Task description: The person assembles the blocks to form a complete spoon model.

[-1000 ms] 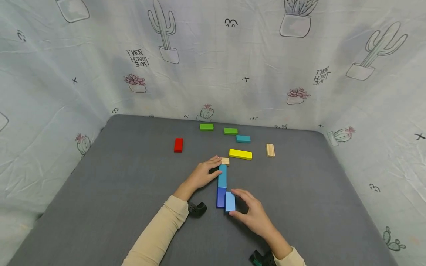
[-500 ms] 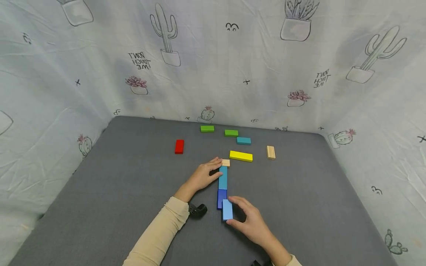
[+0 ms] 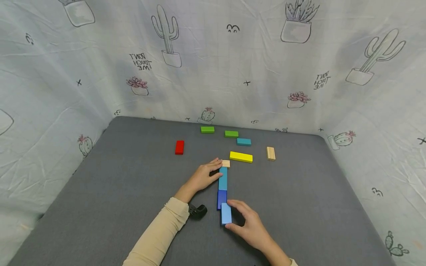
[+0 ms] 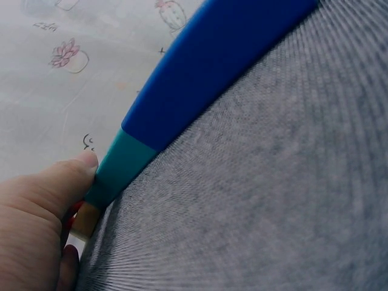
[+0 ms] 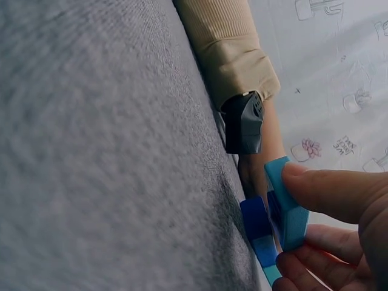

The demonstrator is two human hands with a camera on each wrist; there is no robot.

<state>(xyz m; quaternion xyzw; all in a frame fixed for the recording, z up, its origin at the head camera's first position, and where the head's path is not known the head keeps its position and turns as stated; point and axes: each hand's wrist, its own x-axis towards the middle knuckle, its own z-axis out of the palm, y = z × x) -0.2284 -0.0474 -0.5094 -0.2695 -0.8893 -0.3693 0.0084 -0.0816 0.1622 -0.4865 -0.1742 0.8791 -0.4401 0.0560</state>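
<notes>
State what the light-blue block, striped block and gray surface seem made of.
Light-blue block: perhaps painted wood, smooth; evenly colored, plastic possible.
Striped block: likely unpainted wood, matte; tan, grainlike lines.
Gray surface: probably woven fabric, matte; ribbing shows in left wrist view.

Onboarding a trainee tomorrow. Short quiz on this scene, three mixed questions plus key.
1. Open: Which block is the right hand holding?
2. True or false: In the head view, the red block lies left of the yellow block.
3. Order: By the left hand three blocks form a row, not counting the one held in the right hand. Name them, far to near, in the head view.

Key:
1. The light blue block.
2. True.
3. Wood block, cyan block, dark blue block.
</notes>
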